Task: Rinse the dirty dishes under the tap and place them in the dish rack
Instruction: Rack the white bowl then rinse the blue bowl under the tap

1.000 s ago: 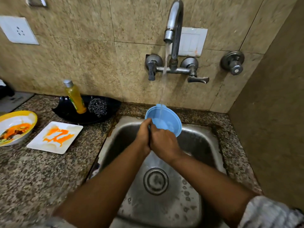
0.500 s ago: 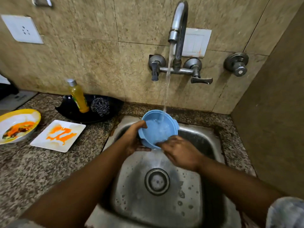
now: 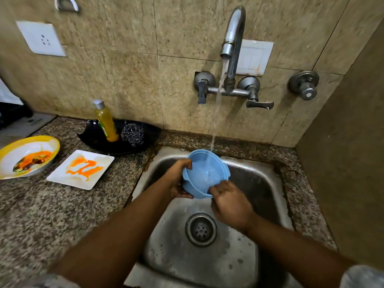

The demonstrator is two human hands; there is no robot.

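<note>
A light blue plastic bowl [image 3: 202, 173] is held over the steel sink [image 3: 259, 169], its opening tilted toward me, with water from the tap [image 3: 231, 44] running into it. My left hand [image 3: 178, 179] grips the bowl's left rim and underside. My right hand [image 3: 230, 202] is at the bowl's near right rim, fingertips reaching inside; how they lie is hidden. On the counter to the left lie a white square plate [image 3: 81, 169] smeared orange and a yellow-rimmed bowl [image 3: 27, 155] with food residue.
A black dish [image 3: 143, 140] behind the plate holds a yellow soap bottle [image 3: 106, 121] and a steel scrubber [image 3: 133, 134]. The granite counter [image 3: 52, 215] runs left of the sink; a side wall [image 3: 342, 163] closes the right. The drain [image 3: 201, 229] lies below the hands.
My hands have come apart: the left stays on the bowl's left rim, the right moved to its near right rim. The bowl dropped slightly and tipped more toward me under the stream.
</note>
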